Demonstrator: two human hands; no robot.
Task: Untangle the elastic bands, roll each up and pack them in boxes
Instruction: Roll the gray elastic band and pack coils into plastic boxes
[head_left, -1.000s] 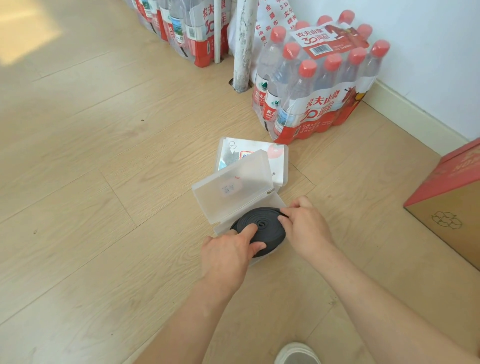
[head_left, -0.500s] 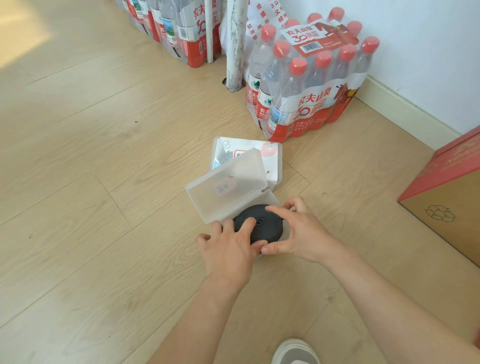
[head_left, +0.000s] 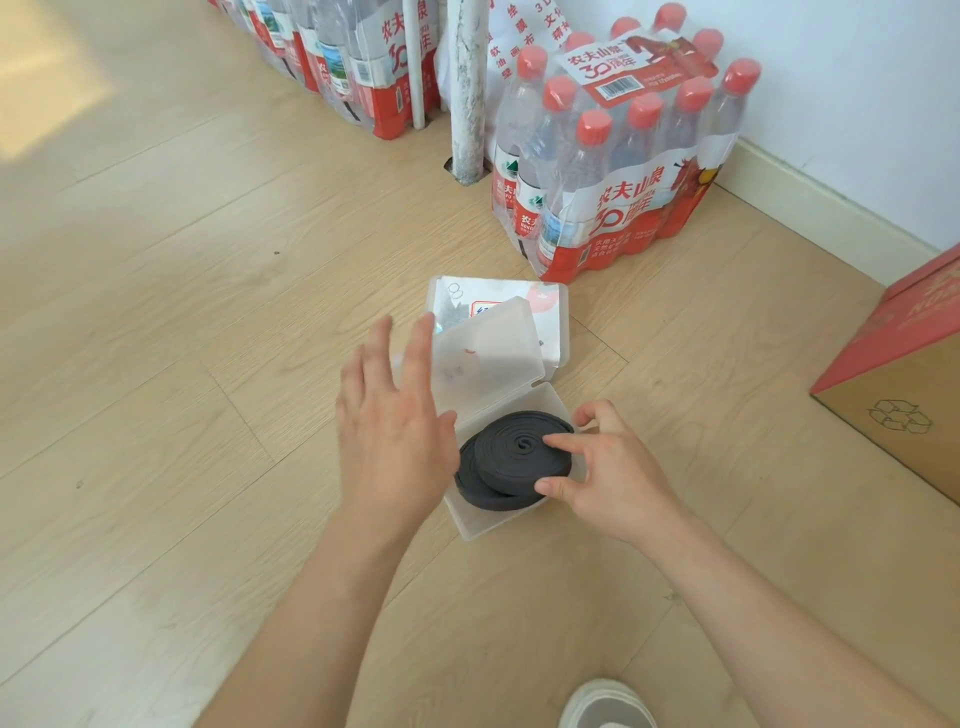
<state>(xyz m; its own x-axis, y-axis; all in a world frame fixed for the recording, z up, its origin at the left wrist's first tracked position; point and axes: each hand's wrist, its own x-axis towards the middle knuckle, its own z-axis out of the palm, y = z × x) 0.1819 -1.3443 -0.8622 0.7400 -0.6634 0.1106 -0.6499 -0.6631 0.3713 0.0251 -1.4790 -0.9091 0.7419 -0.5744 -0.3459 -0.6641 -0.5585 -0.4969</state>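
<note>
Down on the wooden floor (head_left: 171, 364), near the middle of the view, a clear plastic box (head_left: 485, 526) lay with its hinged lid (head_left: 493, 358) standing open toward eleven o'clock. Two black rolled elastic bands were stacked inside it: the upper roll (head_left: 524, 449) sat shifted toward two o'clock over the lower roll (head_left: 475, 488). The right hand (head_left: 613, 483) came in from four o'clock and pinched the upper roll, index fingertip on its top face near the coil's centre and thumb against its near edge; the other fingers were curled at the box's three o'clock wall. The left hand (head_left: 395, 431) hovered at nine o'clock of the box, fingers straight and slightly spread, reaching past the lid's left edge; whether they touched it could not be told. A second closed box (head_left: 553, 325) lay just behind the lid at twelve. Farther off at one o'clock stood a shrink-wrapped pack of water bottles (head_left: 623, 176), with a white pole (head_left: 470, 88) at twelve. A cardboard carton (head_left: 904, 400) sat at three, a shoe tip (head_left: 608, 709) at six.
</note>
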